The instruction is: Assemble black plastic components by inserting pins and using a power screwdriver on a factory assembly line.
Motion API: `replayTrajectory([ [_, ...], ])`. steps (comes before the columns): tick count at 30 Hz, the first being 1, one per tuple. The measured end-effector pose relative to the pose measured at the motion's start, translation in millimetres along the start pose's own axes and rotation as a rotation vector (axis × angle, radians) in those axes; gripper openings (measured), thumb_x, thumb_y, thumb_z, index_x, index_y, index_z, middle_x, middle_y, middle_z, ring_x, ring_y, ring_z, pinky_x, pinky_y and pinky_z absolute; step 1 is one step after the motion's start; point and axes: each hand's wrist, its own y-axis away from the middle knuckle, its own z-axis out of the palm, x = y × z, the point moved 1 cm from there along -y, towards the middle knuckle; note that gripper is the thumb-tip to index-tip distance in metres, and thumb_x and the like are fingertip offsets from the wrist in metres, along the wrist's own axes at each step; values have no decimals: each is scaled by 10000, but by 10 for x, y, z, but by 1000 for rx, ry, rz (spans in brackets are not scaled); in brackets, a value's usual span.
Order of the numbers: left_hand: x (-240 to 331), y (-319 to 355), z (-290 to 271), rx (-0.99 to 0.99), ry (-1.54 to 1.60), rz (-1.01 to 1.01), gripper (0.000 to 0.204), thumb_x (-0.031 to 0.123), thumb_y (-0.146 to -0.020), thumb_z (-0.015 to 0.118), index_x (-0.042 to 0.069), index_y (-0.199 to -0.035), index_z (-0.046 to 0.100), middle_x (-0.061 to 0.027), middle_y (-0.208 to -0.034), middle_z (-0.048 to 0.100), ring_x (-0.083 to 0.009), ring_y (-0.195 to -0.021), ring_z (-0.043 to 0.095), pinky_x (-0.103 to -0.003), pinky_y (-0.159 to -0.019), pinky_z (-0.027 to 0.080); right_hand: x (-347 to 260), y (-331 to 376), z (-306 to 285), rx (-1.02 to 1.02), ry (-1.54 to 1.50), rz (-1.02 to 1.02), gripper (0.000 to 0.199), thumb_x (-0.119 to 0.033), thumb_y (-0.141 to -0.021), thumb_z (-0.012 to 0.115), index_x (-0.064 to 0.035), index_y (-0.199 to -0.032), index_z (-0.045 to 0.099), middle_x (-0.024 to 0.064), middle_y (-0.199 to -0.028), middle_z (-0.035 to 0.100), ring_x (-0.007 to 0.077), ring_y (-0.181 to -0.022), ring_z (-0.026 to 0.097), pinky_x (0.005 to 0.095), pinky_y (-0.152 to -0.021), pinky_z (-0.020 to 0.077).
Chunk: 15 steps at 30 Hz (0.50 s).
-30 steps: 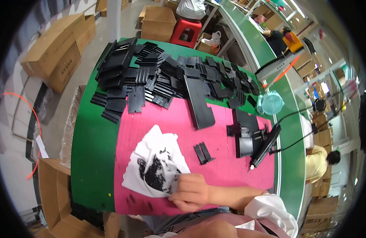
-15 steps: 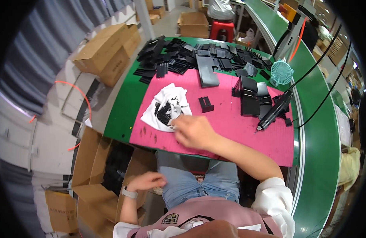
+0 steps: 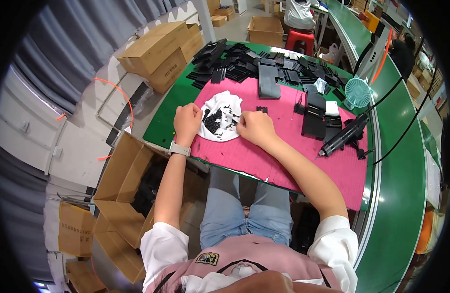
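Observation:
A white cloth (image 3: 228, 101) lies on the pink mat with a heap of tiny black pieces (image 3: 213, 123) on it; more pieces are scattered toward its right side. My left hand (image 3: 187, 123), with a watch band at the wrist, is closed on the cloth's left edge. At the right edge, my right hand (image 3: 257, 128) has its fingers curled and pinched against the cloth; its fingertips are partly hidden. Just beyond that hand, a small black slotted part (image 3: 262, 109) shows only in part.
Black plastic parts (image 3: 239, 61) are piled along the green table's far side. A larger dark flat case (image 3: 268, 80) lies before them. On the right are black cases (image 3: 314, 119), an electric screwdriver (image 3: 344, 135) and a teal fan (image 3: 357, 92). An open carton (image 3: 118, 168) stands left.
My left hand has risen from beside my lap to the cloth's left edge. The right hand has moved from above the cloth to its right edge. The whole view has shifted.

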Motion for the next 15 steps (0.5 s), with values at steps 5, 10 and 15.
replayTrajectory([
  [5, -117, 83, 45, 128, 12, 87, 123, 120, -801, 640, 41, -780, 548, -103, -807, 584, -315, -803, 534, -437, -716, 437, -8, -24, -125, -96, -30, 99, 191, -219, -666, 653, -34, -689, 694, 218, -697, 654, 376, -682, 665, 460, -677, 551],
  [10, -6, 168, -51, 183, -38, 135, 102, 90, -816, 623, 45, -798, 534, -97, -813, 566, -312, -815, 524, -426, -724, 431, -9, -60, -231, -185, 48, 159, 193, -226, -664, 667, -38, -688, 702, 207, -673, 652, 368, -692, 669, 441, -702, 553],
  [15, -7, 172, -88, 145, -30, 115, 89, 85, -826, 617, 48, -803, 539, -92, -825, 560, -307, -823, 520, -419, -735, 429, 47, -115, -359, -241, -19, 137, 227, -238, -709, 673, -13, -673, 678, 189, -656, 646, 347, -650, 656, 420, -663, 538],
])
